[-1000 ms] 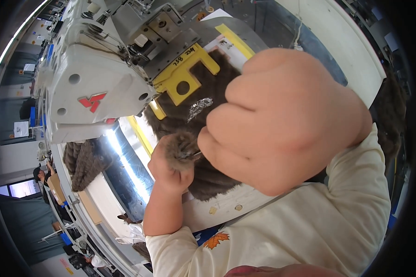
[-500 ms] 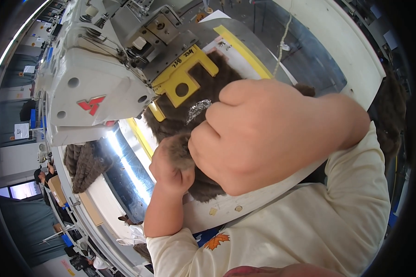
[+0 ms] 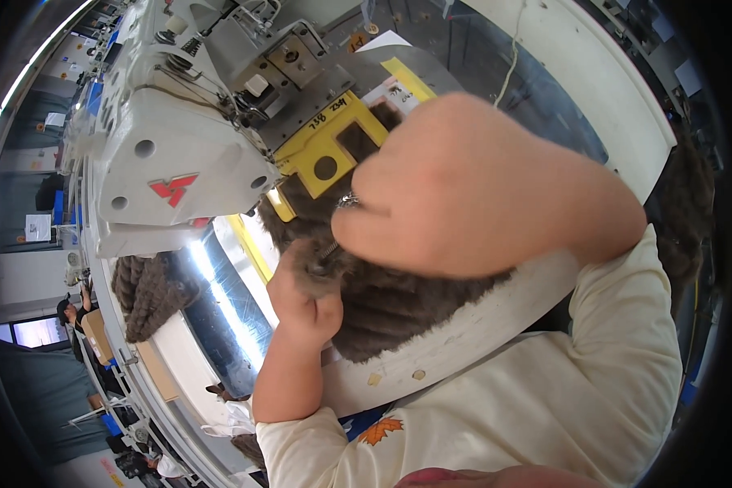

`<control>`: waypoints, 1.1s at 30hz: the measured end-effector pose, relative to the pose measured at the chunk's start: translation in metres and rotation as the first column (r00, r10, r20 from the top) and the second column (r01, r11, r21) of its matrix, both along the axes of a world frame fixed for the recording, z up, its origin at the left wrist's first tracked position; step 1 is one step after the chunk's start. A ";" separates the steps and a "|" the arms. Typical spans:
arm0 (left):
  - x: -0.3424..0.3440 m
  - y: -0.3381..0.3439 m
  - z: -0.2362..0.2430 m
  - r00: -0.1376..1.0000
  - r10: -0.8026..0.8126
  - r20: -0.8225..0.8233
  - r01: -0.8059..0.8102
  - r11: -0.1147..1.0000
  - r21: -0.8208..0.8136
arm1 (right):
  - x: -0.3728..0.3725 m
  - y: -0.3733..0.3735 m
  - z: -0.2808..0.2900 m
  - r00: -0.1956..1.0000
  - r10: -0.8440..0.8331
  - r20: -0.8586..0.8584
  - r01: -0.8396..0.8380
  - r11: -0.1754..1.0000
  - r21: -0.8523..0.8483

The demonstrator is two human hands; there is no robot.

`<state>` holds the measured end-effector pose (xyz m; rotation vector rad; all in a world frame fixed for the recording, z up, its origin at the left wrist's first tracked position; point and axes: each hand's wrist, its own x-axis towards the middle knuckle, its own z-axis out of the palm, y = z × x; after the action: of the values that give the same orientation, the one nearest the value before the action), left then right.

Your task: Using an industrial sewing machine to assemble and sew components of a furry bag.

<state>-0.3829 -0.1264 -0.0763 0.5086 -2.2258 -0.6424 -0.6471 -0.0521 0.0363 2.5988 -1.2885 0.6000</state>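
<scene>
A piece of brown furry fabric [image 3: 398, 305] lies on the white table [image 3: 464, 342] under the yellow guide plate [image 3: 321, 142] of a white sewing machine [image 3: 171, 154]. My left hand [image 3: 305, 297] pinches a tuft of the fur at its left edge. My right hand [image 3: 472, 191], with a ring on one finger, hovers close over the fabric. It is closed on a thin metal tool [image 3: 331, 249] whose tip points into the tuft at my left fingers. My right hand hides much of the fabric.
Another brown furry piece [image 3: 150, 289] lies on the far side of the machine bed. A bright light strip [image 3: 220, 301] runs along the table. White thread [image 3: 508, 57] hangs at the top. Other workstations and a person [image 3: 65, 313] show at the left rim.
My right hand has shifted a little left, closer to my left hand, and its forearm now lies flatter over the fabric. My left hand keeps its pinch on the fur.
</scene>
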 end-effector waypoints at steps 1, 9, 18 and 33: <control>0.003 0.001 0.000 0.998 0.065 -0.013 -0.062 0.988 0.142 | -0.005 -0.008 0.003 0.999 -0.037 0.040 0.034 0.995 0.089; -0.009 0.001 0.001 0.888 0.052 -0.457 0.271 0.744 0.611 | -0.087 -0.053 -0.054 0.777 -0.592 -0.213 0.627 0.703 0.335; -0.010 0.013 -0.001 0.923 0.126 -0.363 0.239 0.550 0.800 | 0.028 -0.022 -0.041 0.868 -0.068 0.492 -0.065 0.966 0.250; -0.018 -0.003 0.013 0.954 0.111 -0.279 0.265 0.122 0.957 | 0.039 -0.053 -0.055 0.664 -0.477 0.576 -0.171 0.653 0.738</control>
<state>-0.4010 -0.1290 -0.0637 0.8494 -1.1691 -2.1914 -0.6078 -0.1054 -0.0190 2.8252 -2.4853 1.4794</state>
